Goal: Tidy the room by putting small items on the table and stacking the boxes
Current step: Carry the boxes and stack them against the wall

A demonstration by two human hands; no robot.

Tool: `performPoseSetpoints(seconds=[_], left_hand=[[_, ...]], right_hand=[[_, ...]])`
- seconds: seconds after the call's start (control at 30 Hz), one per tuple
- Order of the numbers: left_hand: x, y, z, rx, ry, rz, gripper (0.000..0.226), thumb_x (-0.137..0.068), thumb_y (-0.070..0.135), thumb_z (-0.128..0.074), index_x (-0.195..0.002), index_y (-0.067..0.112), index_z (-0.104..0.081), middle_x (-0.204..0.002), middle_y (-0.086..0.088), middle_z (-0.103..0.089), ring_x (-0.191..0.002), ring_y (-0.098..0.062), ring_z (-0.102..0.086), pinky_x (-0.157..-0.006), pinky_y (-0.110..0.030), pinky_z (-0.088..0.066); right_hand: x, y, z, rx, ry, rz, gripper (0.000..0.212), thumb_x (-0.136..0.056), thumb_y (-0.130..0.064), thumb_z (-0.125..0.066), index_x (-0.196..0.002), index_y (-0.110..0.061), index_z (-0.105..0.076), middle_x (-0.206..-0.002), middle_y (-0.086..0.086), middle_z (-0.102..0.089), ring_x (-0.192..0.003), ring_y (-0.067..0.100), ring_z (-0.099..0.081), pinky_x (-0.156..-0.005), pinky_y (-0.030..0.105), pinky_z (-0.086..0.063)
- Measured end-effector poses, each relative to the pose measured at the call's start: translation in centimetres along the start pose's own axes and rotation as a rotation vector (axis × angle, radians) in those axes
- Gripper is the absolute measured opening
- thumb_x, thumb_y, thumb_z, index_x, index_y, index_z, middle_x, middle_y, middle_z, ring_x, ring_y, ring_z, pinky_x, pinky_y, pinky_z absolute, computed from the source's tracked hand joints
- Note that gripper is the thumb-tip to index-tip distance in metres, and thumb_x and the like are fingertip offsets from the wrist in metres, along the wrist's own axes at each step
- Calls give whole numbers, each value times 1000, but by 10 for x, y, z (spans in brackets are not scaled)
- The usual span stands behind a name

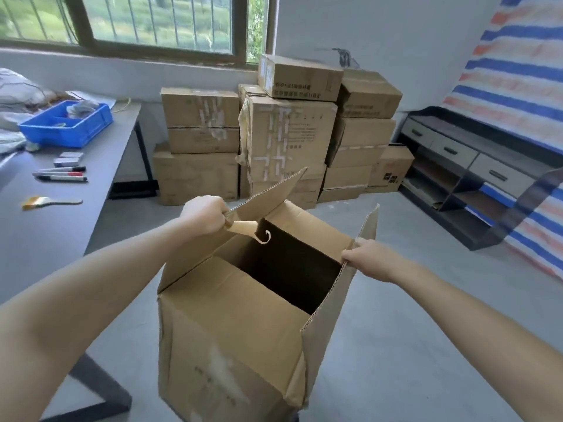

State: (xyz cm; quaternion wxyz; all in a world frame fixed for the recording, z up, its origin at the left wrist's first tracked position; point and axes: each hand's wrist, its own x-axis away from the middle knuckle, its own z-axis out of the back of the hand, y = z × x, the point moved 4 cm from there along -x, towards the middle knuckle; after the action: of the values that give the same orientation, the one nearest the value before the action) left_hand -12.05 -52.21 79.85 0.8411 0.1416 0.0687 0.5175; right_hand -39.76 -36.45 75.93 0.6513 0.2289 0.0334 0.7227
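An open cardboard box [231, 324] is held up in front of me, its dark inside showing. My left hand [204, 216] grips the box's left flap [265, 196] near a curled strip of peeling tape [249, 229]. My right hand [368, 260] grips the right flap [338, 293] at its top edge. A stack of closed cardboard boxes [283, 138] stands against the far wall under the window. On the grey table [61, 214] at left lie marker pens [62, 174], a small brush [48, 202] and a small grey item [69, 158].
A blue plastic bin [65, 124] and white bags sit at the table's far end. A dark low cabinet with drawers [469, 166] stands at right before a striped tarp [518, 86]. Grey floor lies between me and the stack.
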Motion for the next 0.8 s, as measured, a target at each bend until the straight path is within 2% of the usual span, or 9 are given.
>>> performPoseSetpoints(seconds=[0.07, 0.13, 0.2, 0.27, 0.3, 0.37, 0.47, 0.67, 0.8], left_hand=[[-39, 7, 1, -73, -8, -18, 32, -80, 4, -52, -52, 17, -45, -78, -6, -61, -72, -27, -48, -55, -27, -32], [-75, 7, 6, -119, -23, -16, 26, -79, 3, -51, -56, 16, -51, -85, -8, -65, -73, -26, -49, -58, -27, -36], [-106, 3, 13, -162, -55, -2, 31, -81, 4, -51, -54, 20, -50, -83, -4, -64, -75, -25, -52, -60, -29, -38], [-132, -7, 17, -195, -84, 29, 30, -82, 5, -51, -58, 23, -56, -77, 4, -59, -78, -22, -55, -63, -30, -42], [-144, -12, 20, -222, -86, 44, 28, -83, 6, -51, -63, 24, -59, -75, 7, -57, -79, -21, -55, -62, -29, -41], [-164, -23, 26, -275, -96, 56, 27, -83, 6, -51, -65, 25, -59, -72, 11, -54, -78, -18, -52, -55, -23, -34], [-188, -52, 39, -284, -86, 93, 21, -83, 8, -51, -75, 21, -66, -75, 8, -58, -77, -18, -51, -52, -23, -28], [-245, -129, 51, -249, -8, 94, 23, -82, 10, -53, -88, 23, -71, -85, 4, -67, -82, -20, -56, -67, -31, -41], [-306, -186, 64, -248, 36, 99, 23, -81, 7, -51, -84, 22, -69, -82, 6, -64, -82, -20, -56, -56, -23, -33]], right_hand=[[-41, 15, 7, 126, 143, 108, 24, -94, -11, -47, -111, -23, -60, -103, 7, -55, -104, 27, -47, -62, 30, -26], [-86, 26, 17, 156, 274, 214, 18, -85, -16, -63, -100, -25, -68, -95, 10, -54, -96, 30, -50, -62, 33, -29], [-136, 35, 18, 106, 226, 253, 21, -93, -20, -53, -109, -26, -64, -112, 9, -49, -111, 29, -43, -75, 35, -37], [-183, 43, 19, 50, 151, 309, 26, -97, -21, -41, -116, -26, -59, -129, 2, -46, -127, 23, -35, -93, 36, -35], [-203, 46, 26, 16, 152, 355, 27, -98, -21, -38, -116, -25, -58, -130, -2, -49, -128, 20, -37, -97, 36, -32], [-239, 53, 38, -62, 161, 421, 27, -98, -19, -34, -112, -23, -57, -118, -5, -59, -116, 18, -48, -98, 33, -28], [-291, 55, 45, -173, 169, 473, 17, -97, -23, -39, -106, -22, -54, -109, -4, -62, -101, 15, -47, -98, 29, -22], [-408, 31, 79, -292, 169, 466, 26, -94, -36, -44, -118, -29, -51, -110, 2, -57, -109, 28, -43, -99, 30, -27], [-480, 18, 109, -228, 192, 461, 19, -93, -37, -47, -107, -27, -56, -107, -1, -61, -106, 24, -44, -86, 29, -27]])
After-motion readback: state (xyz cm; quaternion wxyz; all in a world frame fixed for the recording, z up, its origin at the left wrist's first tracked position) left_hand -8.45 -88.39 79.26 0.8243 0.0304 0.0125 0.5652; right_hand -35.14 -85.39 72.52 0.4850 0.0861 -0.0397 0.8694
